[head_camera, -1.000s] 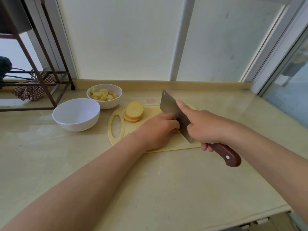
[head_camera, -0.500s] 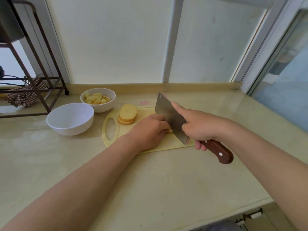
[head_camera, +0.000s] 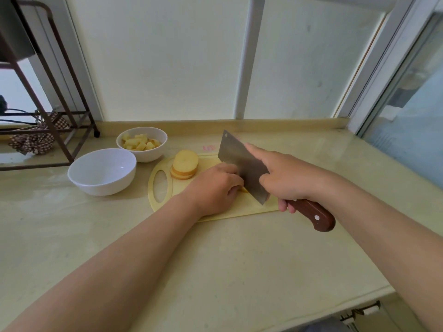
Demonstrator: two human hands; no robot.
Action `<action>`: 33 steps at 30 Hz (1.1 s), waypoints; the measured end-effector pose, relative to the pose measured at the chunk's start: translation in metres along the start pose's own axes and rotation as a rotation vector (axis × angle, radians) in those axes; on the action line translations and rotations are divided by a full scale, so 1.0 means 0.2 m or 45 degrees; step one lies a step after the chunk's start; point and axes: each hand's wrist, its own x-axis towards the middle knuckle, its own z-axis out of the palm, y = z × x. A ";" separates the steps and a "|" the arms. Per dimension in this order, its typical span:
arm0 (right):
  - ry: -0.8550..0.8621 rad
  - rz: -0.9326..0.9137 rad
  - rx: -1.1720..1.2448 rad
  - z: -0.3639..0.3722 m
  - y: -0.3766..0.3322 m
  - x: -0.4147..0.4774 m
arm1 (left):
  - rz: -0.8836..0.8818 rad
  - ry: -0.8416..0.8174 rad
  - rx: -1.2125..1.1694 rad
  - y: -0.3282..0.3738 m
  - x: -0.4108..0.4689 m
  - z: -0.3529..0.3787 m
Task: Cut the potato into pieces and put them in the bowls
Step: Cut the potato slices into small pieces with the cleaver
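View from a head-worn camera, looking down at a pale counter (head_camera: 215,259) under a frosted window. Two bare forearms reach in from the near edge to a yellow cutting board (head_camera: 239,208) at the centre. The left hand (head_camera: 213,188) lies palm-down on the board with its fingers curled under, holding down a potato piece (head_camera: 243,189). Only a yellow sliver of the piece shows at the fingertips. The knuckles face the blade, probably to guide it and keep the fingertips clear of the edge. The right hand (head_camera: 287,178) is wrapped around the dark wooden handle of a broad cleaver (head_camera: 242,166), with the index finger stretched along the blade, likely for steadier control. The blade stands tilted just right of the left hand's knuckles, its near corner down at the board. A cut seems to be underway. At the board's far left, near its oval grip hole, a stack of round potato slices (head_camera: 185,164) sits clear of the knife, apparently set aside for dicing. Just left of the board are two white bowls within easy reach. The far bowl (head_camera: 143,155) holds potato chunks (head_camera: 140,142), and the near bowl (head_camera: 103,185) holds nothing. The task looks roughly half done. At the far left stands a brown metal rack (head_camera: 60,130) with a checked cloth (head_camera: 33,140) beneath it.
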 end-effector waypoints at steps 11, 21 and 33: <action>-0.075 0.044 -0.082 -0.01 0.01 -0.08 | 0.004 -0.021 0.008 -0.01 0.01 0.00; -0.051 0.040 -0.058 0.05 -0.06 0.05 | 0.045 -0.008 0.019 -0.02 0.01 0.01; -0.084 0.079 -0.073 0.05 -0.04 -0.03 | -0.001 0.004 -0.001 -0.01 0.00 0.00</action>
